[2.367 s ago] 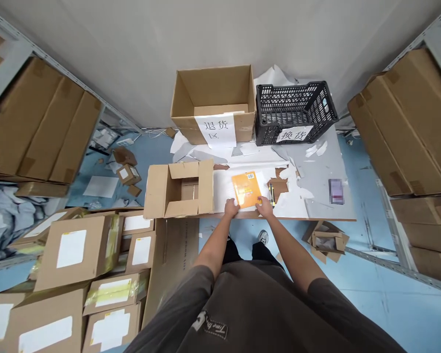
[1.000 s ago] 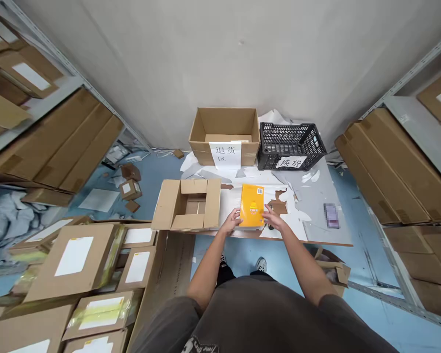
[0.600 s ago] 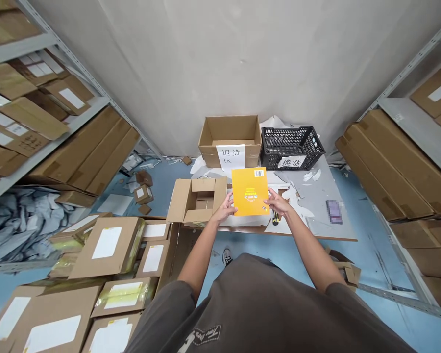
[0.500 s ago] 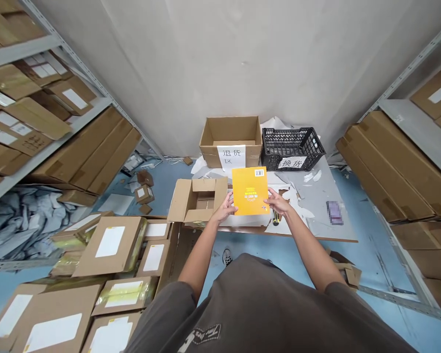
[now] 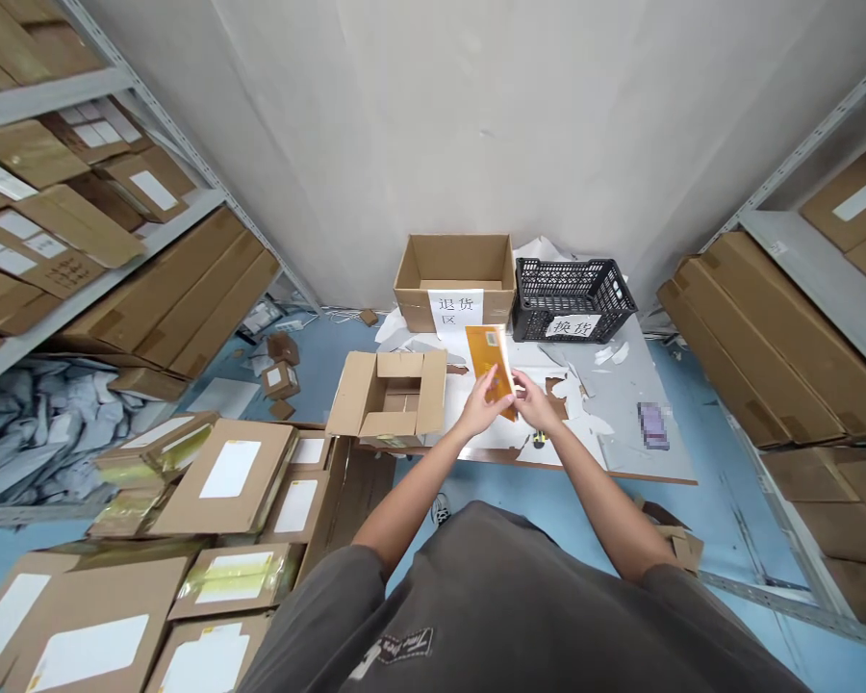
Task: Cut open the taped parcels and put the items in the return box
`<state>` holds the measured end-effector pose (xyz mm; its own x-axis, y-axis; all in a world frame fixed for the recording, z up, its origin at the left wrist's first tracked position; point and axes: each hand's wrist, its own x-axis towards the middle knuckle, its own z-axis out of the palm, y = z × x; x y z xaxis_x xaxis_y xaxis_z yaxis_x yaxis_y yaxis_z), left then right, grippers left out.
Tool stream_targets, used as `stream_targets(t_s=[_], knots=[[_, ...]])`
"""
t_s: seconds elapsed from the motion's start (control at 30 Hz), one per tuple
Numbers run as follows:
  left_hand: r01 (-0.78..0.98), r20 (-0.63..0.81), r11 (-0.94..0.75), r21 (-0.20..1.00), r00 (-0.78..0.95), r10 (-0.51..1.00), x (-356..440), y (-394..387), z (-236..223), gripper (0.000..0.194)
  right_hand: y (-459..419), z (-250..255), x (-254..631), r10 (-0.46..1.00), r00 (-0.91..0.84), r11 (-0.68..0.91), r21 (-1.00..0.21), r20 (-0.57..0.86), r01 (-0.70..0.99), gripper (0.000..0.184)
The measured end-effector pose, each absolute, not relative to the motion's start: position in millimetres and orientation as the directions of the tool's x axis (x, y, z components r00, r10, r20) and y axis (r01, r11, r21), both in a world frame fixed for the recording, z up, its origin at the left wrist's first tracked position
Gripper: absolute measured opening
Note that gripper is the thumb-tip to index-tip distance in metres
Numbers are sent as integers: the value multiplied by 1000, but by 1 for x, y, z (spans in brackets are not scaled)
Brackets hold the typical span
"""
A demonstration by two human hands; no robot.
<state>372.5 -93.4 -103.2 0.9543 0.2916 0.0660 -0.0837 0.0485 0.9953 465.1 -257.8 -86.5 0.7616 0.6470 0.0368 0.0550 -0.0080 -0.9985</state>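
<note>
An orange book with a barcode label is tilted above the table, its pale page edge turned to the right. My left hand grips the lower part of its cover, fingers lying across it. My right hand closes on the page-edge side, close to my left fingers. Below on the table lies a yellow-and-black box cutter, partly covered by my right hand and wrist. Left of the hands stands an open cardboard box with its flaps spread.
A labelled carton and a black plastic crate stand at the table's back. Torn white paper covers part of the tabletop. Taped parcels are stacked at the left, and shelves with boxes flank both sides.
The book has turned from facing me flat to nearly edge-on. My left hand has moved right onto its cover, and both hands are now close together.
</note>
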Motion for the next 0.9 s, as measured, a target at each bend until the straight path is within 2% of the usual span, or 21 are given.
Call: stream_targets(t_s=[0.07,0.17,0.27,0.37,0.47,0.53,0.63,0.9], knots=[[-122,82,120,985,952,294,380,-104,-99,97,-252,-82,453,681,721,-25,-980,128,198,76],[-125,61,216,968,957,283,382,-91,-97,105,-257,-80,447,768,622,-20,-966,151,259,77],[-68,4,336,939,982,189,374,-58,-98,106,-272,-84,462,694,711,-96,-963,117,252,75],[14,-46,454,891,997,59,363,-29,-99,106,-285,-94,482,499,865,-155,-987,-47,36,84],[54,-61,512,857,998,-4,356,-16,-104,109,-289,-103,493,565,786,-47,-961,-251,-273,90],[77,-76,527,846,997,-23,354,-12,-108,110,-289,-106,495,635,717,10,-925,-287,-379,83],[99,-91,533,840,995,-42,353,-10,-112,109,-289,-107,492,665,690,34,-911,-287,-411,76],[110,-92,526,843,994,-60,353,-11,-113,113,-294,-97,487,675,673,11,-908,-303,-420,82]])
